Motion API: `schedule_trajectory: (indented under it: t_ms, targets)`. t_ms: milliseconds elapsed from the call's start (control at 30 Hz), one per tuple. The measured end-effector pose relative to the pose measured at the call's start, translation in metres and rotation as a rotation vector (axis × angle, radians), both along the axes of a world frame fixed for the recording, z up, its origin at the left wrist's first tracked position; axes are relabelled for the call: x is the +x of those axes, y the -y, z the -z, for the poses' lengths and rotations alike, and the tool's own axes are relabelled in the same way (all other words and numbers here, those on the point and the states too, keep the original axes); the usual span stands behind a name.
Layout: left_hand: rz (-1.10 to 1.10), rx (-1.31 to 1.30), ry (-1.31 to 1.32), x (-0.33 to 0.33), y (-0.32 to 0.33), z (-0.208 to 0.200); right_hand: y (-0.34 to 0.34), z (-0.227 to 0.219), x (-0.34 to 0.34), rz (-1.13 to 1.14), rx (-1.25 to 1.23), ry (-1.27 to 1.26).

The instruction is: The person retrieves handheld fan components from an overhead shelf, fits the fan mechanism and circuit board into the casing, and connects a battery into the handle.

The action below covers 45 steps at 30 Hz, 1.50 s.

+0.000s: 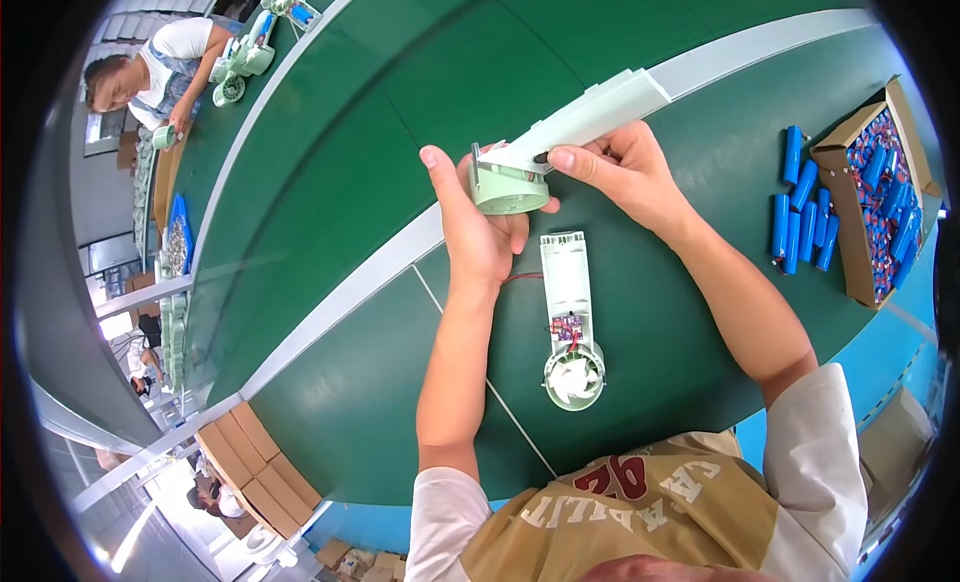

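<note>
Raised over the worktable is a pale green handheld fan casing (590, 117), with a round ring at one end and a long handle slanting up to the right. My left hand (472, 232) cradles the ring from below, its thumb sticking up and the other fingers partly hidden behind. At the joint of ring and handle, my right hand (630, 177) pinches the casing; a small dark bit shows by its thumb tip. Below lies an open fan half (567, 272), holding a small circuit board (567, 328) and a white fan wheel (575, 380). A red wire runs from it toward my left wrist.
Several loose blue battery cells (791, 232) lie at the right beside a cardboard box (845, 172) full of them. A metal rail (350, 282) separates my table from the green belt (330, 182). Across it, a co-worker (175, 67) handles a pale green part. Cardboard cartons (255, 457) stand lower left.
</note>
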<state>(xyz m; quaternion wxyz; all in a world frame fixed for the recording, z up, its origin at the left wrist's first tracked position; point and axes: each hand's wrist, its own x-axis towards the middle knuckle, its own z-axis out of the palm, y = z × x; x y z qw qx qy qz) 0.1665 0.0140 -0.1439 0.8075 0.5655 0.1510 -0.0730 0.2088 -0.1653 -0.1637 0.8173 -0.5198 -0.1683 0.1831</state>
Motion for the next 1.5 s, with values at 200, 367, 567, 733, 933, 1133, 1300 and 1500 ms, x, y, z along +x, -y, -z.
schedule_trajectory:
  t_ms: [200, 367, 567, 733, 933, 1133, 1300, 1500]
  targets:
    - [-0.003, 0.034, -0.046, 0.0, 0.006, -0.005, 0.004, 0.011, 0.0, 0.026, -0.138, -0.011]
    - [0.008, -0.003, -0.06, -0.001, 0.002, -0.006, 0.006, 0.012, 0.001, 0.016, -0.153, 0.031]
    - [0.005, -0.054, -0.099, -0.002, -0.001, -0.008, 0.004, 0.006, -0.002, 0.037, -0.138, 0.051]
    - [0.031, -0.072, -0.129, -0.002, -0.006, -0.007, 0.004, 0.005, -0.001, 0.042, -0.166, 0.058]
    - [0.056, -0.084, -0.142, 0.001, -0.003, -0.014, 0.006, 0.01, 0.004, 0.027, -0.115, 0.01]
    - [-0.016, -0.078, -0.013, -0.002, -0.007, -0.011, 0.011, -0.001, 0.014, -0.034, 0.05, -0.198]
    - [-0.047, 0.193, 0.382, -0.002, -0.007, 0.004, 0.018, 0.0, 0.019, -0.082, 0.174, -0.199]
    - [0.113, 0.663, 0.631, -0.002, -0.009, 0.008, 0.025, 0.004, 0.024, -0.099, 0.177, -0.174]
